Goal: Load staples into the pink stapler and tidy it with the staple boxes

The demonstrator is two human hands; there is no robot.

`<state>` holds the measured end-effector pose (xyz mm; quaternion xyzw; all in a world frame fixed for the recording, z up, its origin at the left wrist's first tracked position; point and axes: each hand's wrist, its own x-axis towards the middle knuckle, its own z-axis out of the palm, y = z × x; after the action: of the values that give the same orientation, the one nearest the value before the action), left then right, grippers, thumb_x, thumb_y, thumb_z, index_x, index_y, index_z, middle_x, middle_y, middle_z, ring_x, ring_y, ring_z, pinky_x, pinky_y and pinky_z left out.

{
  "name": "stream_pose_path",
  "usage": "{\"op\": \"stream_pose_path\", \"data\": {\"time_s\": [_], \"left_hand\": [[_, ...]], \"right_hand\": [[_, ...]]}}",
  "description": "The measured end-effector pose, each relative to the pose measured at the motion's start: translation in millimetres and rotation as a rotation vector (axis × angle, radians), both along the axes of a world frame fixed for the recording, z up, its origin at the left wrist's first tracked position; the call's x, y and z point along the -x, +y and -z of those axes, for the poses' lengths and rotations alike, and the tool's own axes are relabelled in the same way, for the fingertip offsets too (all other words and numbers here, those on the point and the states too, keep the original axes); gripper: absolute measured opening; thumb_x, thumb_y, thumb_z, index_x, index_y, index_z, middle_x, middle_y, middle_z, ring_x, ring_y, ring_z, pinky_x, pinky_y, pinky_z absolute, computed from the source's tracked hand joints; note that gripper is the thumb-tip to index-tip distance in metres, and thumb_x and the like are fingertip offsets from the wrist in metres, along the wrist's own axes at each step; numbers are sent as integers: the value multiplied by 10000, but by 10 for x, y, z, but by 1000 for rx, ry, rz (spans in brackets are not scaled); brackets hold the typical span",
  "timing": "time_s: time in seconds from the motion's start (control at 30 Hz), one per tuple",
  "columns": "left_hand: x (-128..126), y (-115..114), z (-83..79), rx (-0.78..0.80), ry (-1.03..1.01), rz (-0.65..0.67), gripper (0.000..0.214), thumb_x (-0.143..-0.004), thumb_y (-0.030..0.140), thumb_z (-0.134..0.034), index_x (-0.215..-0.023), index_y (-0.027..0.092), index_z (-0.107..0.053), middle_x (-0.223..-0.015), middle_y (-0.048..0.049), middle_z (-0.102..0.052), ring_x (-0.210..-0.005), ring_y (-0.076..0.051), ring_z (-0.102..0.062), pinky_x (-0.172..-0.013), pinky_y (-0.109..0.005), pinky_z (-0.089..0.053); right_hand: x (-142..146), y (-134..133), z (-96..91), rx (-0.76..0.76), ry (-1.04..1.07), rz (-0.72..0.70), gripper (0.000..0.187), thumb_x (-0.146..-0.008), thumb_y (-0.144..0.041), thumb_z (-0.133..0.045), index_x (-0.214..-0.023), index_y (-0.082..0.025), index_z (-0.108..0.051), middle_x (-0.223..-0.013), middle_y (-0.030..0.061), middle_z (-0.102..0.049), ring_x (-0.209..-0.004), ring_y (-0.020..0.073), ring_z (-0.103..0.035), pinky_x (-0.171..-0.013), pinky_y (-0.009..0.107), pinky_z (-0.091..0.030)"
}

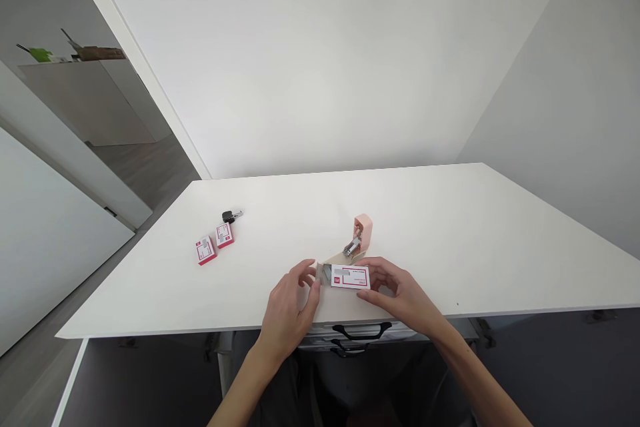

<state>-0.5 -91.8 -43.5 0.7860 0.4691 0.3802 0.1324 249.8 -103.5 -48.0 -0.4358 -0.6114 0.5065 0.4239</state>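
Observation:
A small white and red staple box (351,277) is held low over the front of the white table, its inner tray (320,273) slid out to the left with grey metal staples (327,273) showing. My right hand (397,290) grips the right end of the sleeve between thumb and fingers. At the tray's left end, the thumb and fingers of my left hand (290,303) close on its edge. Just behind the box stands a pink stapler (365,233), its top swung up and its metal part exposed; the box partly hides its base.
Two more red and white boxes, a nearer one (205,250) and a farther one (225,235), lie on the left of the table (280,213). Beside them is a small black object with a metal end (230,216). Black-handled drawers (363,331) sit below the front edge.

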Motion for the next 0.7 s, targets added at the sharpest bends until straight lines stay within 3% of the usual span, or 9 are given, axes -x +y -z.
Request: {"op": "stream_pose_path", "data": {"time_s": [0.23, 0.53, 0.7], "left_hand": [[13, 38, -36, -206, -49, -11, 183, -984, 153, -543, -1127, 240, -616, -1192, -82, -566, -1088, -197, -602, -921, -370, -526], [75, 73, -422, -199, 253, 217, 123, -961, 243, -661, -1066, 286, -710, -1337, -67, -580, -1274, -263, -494, -1034, -448, -478], [107, 117, -463, -266, 329, 191, 57, -965, 228, -653, -937, 244, -699, -1317, -71, -614, -1268, -280, -498, -1011, -467, -477]], "right_hand": [[1, 10, -18, -14, -22, -15, 391, -916, -435, -722, -1262, -277, -628, -1065, 34, -743, -941, 218, -661, -834, 374, -543], [-7, -4, -11, -33, -28, -36, 407, -913, -449, -725, -1271, -279, -630, -1104, 41, -742, -970, 229, -664, -822, 373, -541], [-20, -14, -7, -38, 0, -46, 400, -921, -446, -715, -1269, -271, -623, -1121, 48, -741, -1005, 236, -666, -869, 387, -541]]}}
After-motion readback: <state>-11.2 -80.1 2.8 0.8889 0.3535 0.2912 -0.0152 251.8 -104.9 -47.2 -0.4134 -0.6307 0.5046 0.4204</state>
